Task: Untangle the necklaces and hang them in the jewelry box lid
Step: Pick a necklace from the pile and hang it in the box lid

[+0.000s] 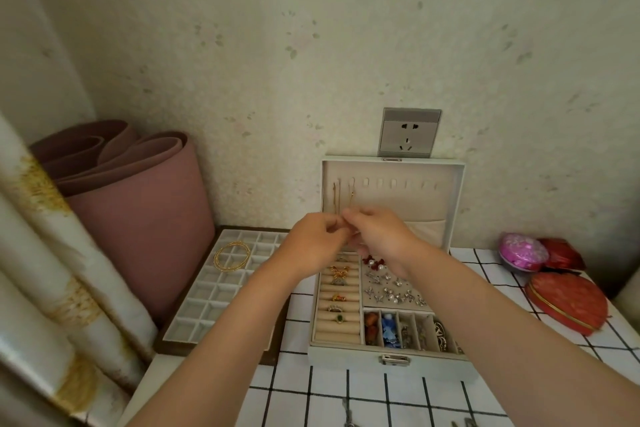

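Wallpapered corner with a socket [408, 133]; gridded cloth [381, 399] over the tabletop.

Left hand [317, 239] and right hand [377, 236] meet in front of the lid [446, 191], fingers curled and tips bunched together. The right fingertips pinch a fine gold chain [352, 199] that runs up to the second hook from the left. The left fingertips close against them, apparently on the same chain, though the strand there is too thin to make out. Two hands on one strand suggests the chain is being kept taut and straight while it settles on its hook.

A necklace [335, 198] already hangs from the first hook, just beside the chain. The remaining hooks [394, 183] to the right are bare. The lid stands upright against the wall, so anything hung falls straight and separate rather than bunching.

The box [346, 357] lies open below the hands, with rings [337, 288] seated in padded rolls and earrings [391, 284] pinned on a flat pad, each kept apart by its holder. The task looks partly done.

A compartment tray [207, 291] sits left of the box, set aside with a gold bangle [231, 256] lying on it. A rolled mat [145, 218] stands behind the tray. A red heart box [568, 302] lies well apart to the right.
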{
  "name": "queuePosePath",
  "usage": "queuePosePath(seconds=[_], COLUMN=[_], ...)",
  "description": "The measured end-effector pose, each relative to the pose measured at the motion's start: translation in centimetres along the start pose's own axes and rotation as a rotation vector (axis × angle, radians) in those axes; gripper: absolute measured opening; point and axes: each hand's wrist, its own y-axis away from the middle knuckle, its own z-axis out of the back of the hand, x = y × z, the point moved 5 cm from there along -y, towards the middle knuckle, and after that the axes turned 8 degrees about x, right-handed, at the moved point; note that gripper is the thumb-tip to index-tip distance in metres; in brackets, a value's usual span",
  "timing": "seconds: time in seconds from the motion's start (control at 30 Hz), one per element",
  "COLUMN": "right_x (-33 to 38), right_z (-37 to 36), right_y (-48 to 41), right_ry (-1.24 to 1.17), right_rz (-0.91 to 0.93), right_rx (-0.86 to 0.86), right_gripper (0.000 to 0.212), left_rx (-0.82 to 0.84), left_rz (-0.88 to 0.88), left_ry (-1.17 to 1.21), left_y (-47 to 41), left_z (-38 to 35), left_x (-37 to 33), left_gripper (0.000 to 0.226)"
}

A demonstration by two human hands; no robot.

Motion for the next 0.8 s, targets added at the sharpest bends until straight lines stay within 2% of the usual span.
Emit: queuePosePath(seconds=[0.2, 0.33, 0.47, 0.57, 0.67, 0.8], right_x=[2.3, 3.9, 4.5, 4.3, 3.3, 0.8], right_z=[1.5, 2.0, 2.5, 2.6, 2.4, 1.3], right_y=[0.8, 1.1, 0.9, 1.0, 1.5, 2.4], right_ry=[0.123, 0.274, 0.263, 0.259, 0.283, 0.312], right_rz=[0.083, 0.182, 0.195, 0.213, 0.189, 0.016], right_rx=[-0.067, -0.074, -0.091, -0.063, -0.012, 0.140], right_gripper=[0.023, 0.025, 0.021, 0.020, 0.024, 0.026], left_rx=[-0.150, -0.075, 0.000, -0.003, 0.018, -0.059], left_rz=[-0.010, -0.078, -0.010, -0.011, -0.013, -0.043], left_ry=[-0.052, 0.036, 0.243, 0.192, 0.204, 0.163], left_y=[0.7, 0.4, -0.2, -0.2, 0.0, -0.1], left_z=[0.4, -0.9, -1.2, -0.7, -0.7, -0.3], left_x=[-0.3, -1.6, -1.9, -1.9, -1.8, -1.7], left_gripper=[0.029, 0.029, 0.022, 0.016, 0.016, 0.012])
